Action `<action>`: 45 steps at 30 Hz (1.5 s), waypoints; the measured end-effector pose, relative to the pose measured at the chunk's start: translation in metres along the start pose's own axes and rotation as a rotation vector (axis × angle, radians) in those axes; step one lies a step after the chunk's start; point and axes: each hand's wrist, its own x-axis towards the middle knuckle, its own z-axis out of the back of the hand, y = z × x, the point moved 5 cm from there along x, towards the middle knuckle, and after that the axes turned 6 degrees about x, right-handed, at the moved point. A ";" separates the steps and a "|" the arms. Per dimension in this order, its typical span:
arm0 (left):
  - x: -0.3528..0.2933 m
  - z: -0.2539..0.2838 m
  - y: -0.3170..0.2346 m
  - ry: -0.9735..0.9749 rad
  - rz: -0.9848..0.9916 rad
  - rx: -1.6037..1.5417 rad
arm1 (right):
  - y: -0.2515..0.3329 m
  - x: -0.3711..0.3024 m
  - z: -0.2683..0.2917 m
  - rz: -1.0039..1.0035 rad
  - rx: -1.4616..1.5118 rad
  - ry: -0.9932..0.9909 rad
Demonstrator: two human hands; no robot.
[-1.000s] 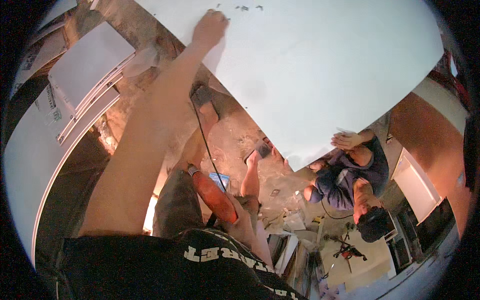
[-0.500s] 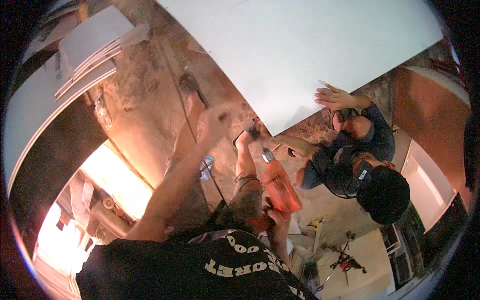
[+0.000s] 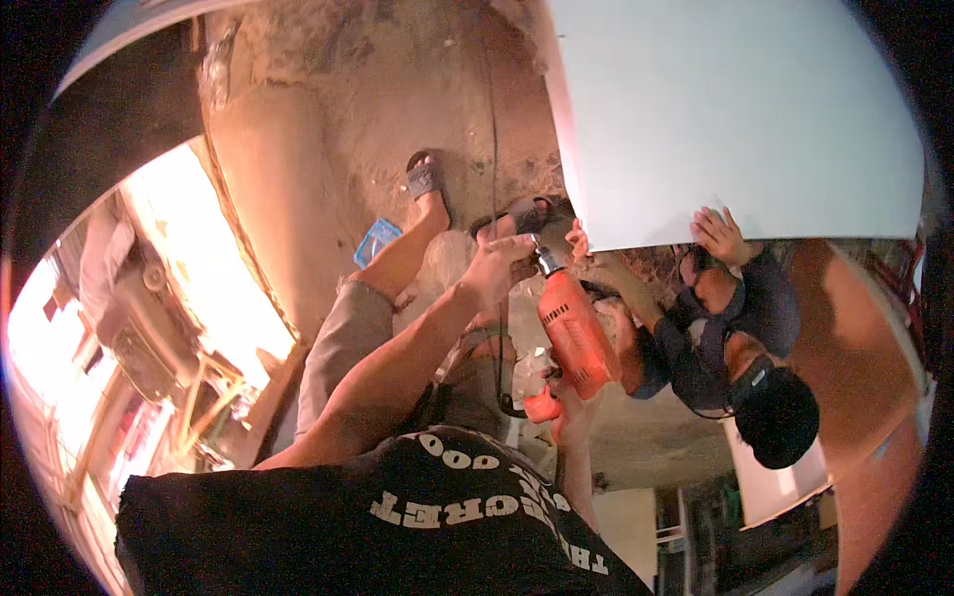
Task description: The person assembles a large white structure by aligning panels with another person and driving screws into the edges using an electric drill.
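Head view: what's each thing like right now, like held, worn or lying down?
orange drill, held; can't tell if it's spinning
right hand, gripping the orange drill
left hand, at the drill's front end; touch unclear
white board, hands at its edge
co-worker's hand, fingers spread on the white board
black cap, worn
sandal, worn
blue packet, lying on the floor

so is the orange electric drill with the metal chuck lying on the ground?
No, the right hand holds the orange electric drill, with the left hand near its metal chuck.
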 end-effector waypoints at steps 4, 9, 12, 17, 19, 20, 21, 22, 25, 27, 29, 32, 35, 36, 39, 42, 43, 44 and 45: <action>-0.003 0.010 -0.010 -0.027 -0.043 -0.202 | -0.006 0.004 -0.011 -0.106 -0.001 0.034; 0.018 0.055 0.022 0.015 -0.121 -0.426 | -0.026 -0.006 0.011 -0.424 -0.214 -0.067; 0.000 0.036 0.010 -0.143 -0.034 -0.450 | -0.010 0.001 0.007 -0.379 -0.269 -0.010; 0.001 0.045 0.019 -0.122 -0.148 -0.533 | 0.025 0.015 -0.042 -0.124 -0.406 0.216; 0.004 0.040 0.021 -0.125 -0.166 -0.548 | 0.030 0.015 -0.046 -0.099 -0.405 0.249; 0.006 0.038 0.022 -0.154 -0.183 -0.558 | 0.029 0.015 -0.044 -0.120 -0.405 0.213; 0.008 0.036 0.023 -0.183 -0.198 -0.566 | 0.028 0.017 -0.039 -0.141 -0.404 0.176; 0.011 0.031 0.025 -0.182 -0.199 -0.567 | 0.026 0.019 -0.032 -0.140 -0.405 0.177; 0.027 0.025 0.041 -0.262 -0.178 -0.512 | 0.022 0.027 -0.012 -0.120 -0.397 0.162; 0.041 0.029 0.052 -0.334 -0.202 -0.281 | 0.024 0.024 -0.008 -0.129 -0.362 0.111; 0.041 -0.007 0.053 -0.322 -0.141 -0.314 | 0.019 0.028 0.022 -0.114 -0.274 0.034; 0.045 -0.031 0.051 -0.414 -0.255 -0.116 | 0.023 0.029 0.051 -0.037 -0.381 -0.045; 0.072 -0.041 0.077 -0.517 -0.206 0.058 | 0.004 0.029 0.086 -0.153 -0.297 -0.137; 0.078 -0.023 0.088 -0.580 -0.235 0.064 | 0.007 0.027 0.050 -0.069 -0.346 -0.130; 0.086 -0.043 0.098 -0.527 -0.104 -0.103 | 0.017 0.030 0.056 -0.057 -0.319 -0.137; 0.081 -0.060 0.112 -0.428 0.090 -0.325 | 0.029 0.030 0.064 -0.099 -0.446 -0.199; 0.080 -0.062 0.116 -0.404 0.122 -0.382 | 0.032 0.032 0.061 -0.069 -0.530 -0.144; 0.078 -0.063 0.119 -0.381 0.124 -0.476 | 0.034 0.031 0.061 -0.068 -0.533 -0.145; 0.079 -0.066 0.121 -0.378 0.126 -0.479 | 0.034 0.030 0.062 -0.078 -0.534 -0.173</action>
